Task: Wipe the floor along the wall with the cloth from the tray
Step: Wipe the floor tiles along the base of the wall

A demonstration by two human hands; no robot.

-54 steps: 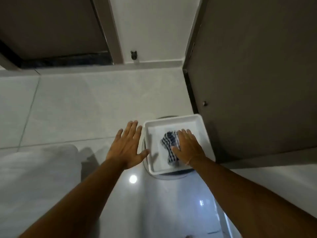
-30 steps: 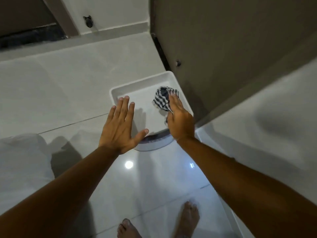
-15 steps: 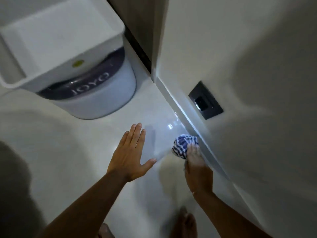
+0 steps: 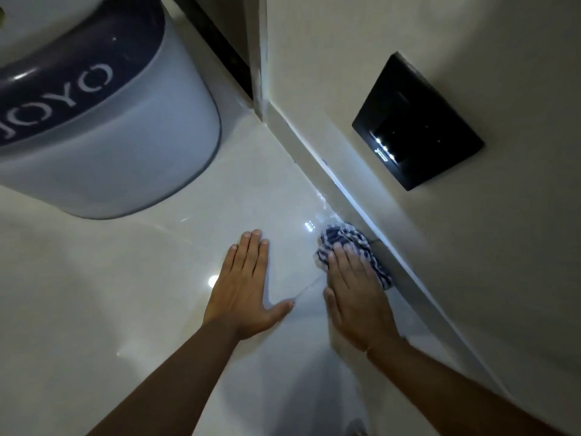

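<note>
Both hands are down at the floor [image 4: 151, 278], arms reaching in from the near edge of the view. Left hand [image 4: 248, 287] lies flat and empty on the tile, fingers together and thumb spread toward the other hand, apparently bracing. Right hand [image 4: 355, 297] is spread palm-down over the cloth [image 4: 349, 243], pressing it rather than gripping it; its fingertips sit on the fabric while the heel of the hand rests on bare tile. So the right hand has the cloth under it and the left is just beside, apart from it.

That cloth is a bunched blue-and-white striped rag, crumpled into a lump, with its right edge touching the skirting [image 4: 371, 215] at the floor's edge. Its longer run lies along the foot of the wall [image 4: 471, 294], from under the palm out past the fingertips.

From here the floor-wall edge runs away toward the far corner beside the door frame [image 4: 261, 58], so the stroke probably follows that line forward. Farther left stands a round pale bin [image 4: 132, 146] lettered JOYO, well apart. A black switch plate [image 4: 418, 121] sits on the wall above.
</note>
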